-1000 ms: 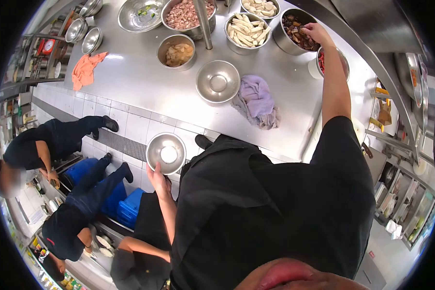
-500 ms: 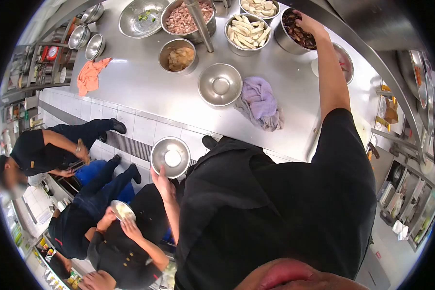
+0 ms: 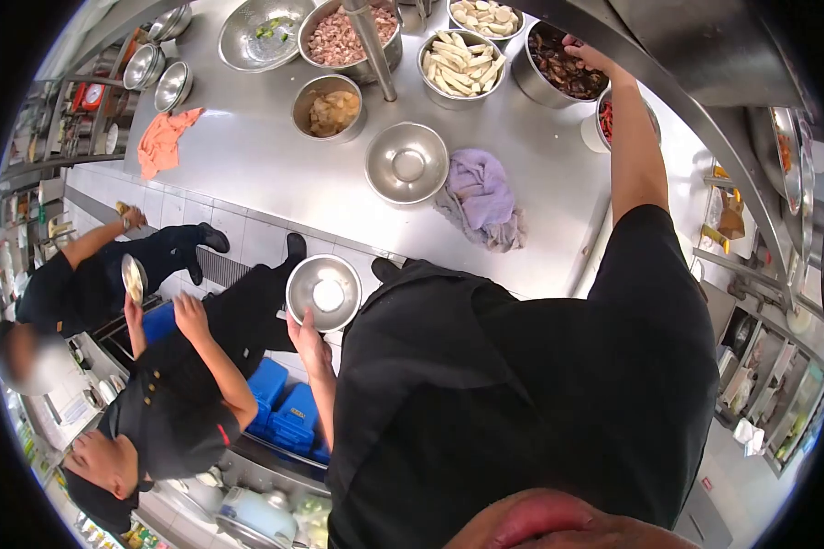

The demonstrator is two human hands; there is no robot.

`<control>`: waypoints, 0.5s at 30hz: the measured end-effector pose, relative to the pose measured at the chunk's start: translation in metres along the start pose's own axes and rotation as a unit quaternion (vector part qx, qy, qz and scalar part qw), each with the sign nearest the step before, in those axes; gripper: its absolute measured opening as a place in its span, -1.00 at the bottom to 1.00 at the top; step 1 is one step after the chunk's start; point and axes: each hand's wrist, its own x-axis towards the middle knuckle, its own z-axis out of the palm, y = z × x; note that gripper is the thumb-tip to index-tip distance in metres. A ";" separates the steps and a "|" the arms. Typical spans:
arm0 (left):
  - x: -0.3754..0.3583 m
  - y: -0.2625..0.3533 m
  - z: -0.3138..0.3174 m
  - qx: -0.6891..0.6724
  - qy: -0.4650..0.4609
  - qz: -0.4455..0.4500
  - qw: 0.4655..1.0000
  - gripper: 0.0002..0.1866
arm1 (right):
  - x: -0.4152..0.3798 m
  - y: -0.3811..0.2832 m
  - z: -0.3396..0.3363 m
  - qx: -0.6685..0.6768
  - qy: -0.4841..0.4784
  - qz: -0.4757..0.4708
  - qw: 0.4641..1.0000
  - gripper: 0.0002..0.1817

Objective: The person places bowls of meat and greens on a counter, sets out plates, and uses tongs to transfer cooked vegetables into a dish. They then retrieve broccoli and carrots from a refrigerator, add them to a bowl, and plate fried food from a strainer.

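I see left hand point(image 3: 310, 345) gripping shiny round metal bowl point(image 3: 324, 293) | right hand point(image 3: 594, 59) touching dark-brown pieces point(image 3: 558, 70) in deep, round steel pot point(image 3: 533, 83) | right grip: I cannot tell

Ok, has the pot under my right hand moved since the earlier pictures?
No. Judged against the steel post, the pot hasn't shifted either way on the table.

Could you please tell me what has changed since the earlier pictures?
A co-worker carrying a dish has moved up and left in view. The left hand still holds the bowl; the right hand is still at the dark food.
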 end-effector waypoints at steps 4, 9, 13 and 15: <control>0.003 0.001 0.008 0.003 -0.005 -0.008 1.000 -0.58 | -0.002 0.014 -0.020 0.052 -0.117 0.113 0.985 -0.79; 0.006 0.016 0.025 0.005 -0.037 0.002 0.999 -0.58 | 0.001 0.036 0.011 0.073 -0.103 0.160 0.979 -0.81; 0.005 0.024 0.031 0.032 -0.045 0.011 0.998 -0.59 | -0.007 0.042 -0.005 0.000 -0.128 0.140 0.982 -0.80; 0.004 0.026 0.034 0.041 -0.043 0.014 0.998 -0.59 | -0.017 0.024 -0.013 -0.083 -0.171 0.086 0.978 -0.79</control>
